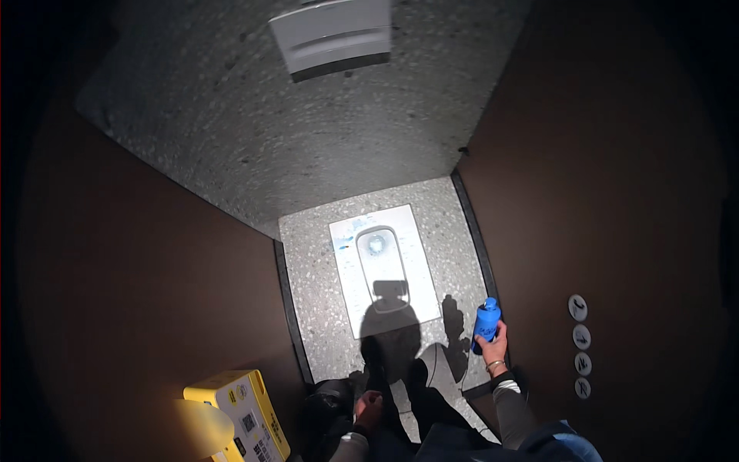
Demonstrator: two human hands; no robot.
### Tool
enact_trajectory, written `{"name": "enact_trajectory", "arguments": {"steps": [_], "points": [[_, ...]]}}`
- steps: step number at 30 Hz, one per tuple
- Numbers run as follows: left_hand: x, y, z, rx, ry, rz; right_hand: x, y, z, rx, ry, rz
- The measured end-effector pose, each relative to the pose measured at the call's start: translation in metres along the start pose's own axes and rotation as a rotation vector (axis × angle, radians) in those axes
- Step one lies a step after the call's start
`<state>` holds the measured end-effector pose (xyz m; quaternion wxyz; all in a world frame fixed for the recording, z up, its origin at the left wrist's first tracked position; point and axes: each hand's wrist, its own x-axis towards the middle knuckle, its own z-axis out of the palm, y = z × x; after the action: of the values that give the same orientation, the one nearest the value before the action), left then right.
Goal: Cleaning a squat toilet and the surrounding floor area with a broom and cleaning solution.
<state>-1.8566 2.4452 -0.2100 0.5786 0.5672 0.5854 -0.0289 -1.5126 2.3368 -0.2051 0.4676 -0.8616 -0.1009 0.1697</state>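
Note:
My right hand [494, 346] grips the lower part of a blue plastic bottle [486, 323], held upright beside the right partition, a bracelet at the wrist. Low in the middle, over my dark trousers, my left hand [368, 408] has its fingers curled in; whether they hold anything is not clear. Before me a white squat toilet [420, 265] is set in the speckled floor, with blue liquid streaks on its upper left rim and water in its bowl. My shadow falls across its near end.
Brown partitions rise at left [173, 277] and right [554, 219], the right one bearing round signs [582, 336]. A yellow and white box [242, 413] hangs at lower left, near a black bin or bag [329, 404]. A white cistern or dispenser [338, 37] is on the speckled back wall.

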Motion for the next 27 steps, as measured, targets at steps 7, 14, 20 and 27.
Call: {"name": "enact_trajectory", "arguments": {"steps": [7, 14, 20, 27], "points": [[-0.013, 0.035, -0.015, 0.211, -0.052, 0.280, -0.037, -0.042, -0.064, 0.228, 0.147, -0.004], [0.000, 0.040, -0.029, 0.463, -0.244, 0.311, -0.155, -0.061, -0.108, 0.035, 0.096, -0.040], [-0.020, 0.077, -0.022, 0.673, -0.374, 0.429, -0.272, -0.041, -0.161, -0.116, 0.074, 0.035], [-0.039, 0.095, 0.007, 0.731, -0.555, 0.588, -0.388, -0.010, -0.209, -0.153, 0.037, 0.259]]}}
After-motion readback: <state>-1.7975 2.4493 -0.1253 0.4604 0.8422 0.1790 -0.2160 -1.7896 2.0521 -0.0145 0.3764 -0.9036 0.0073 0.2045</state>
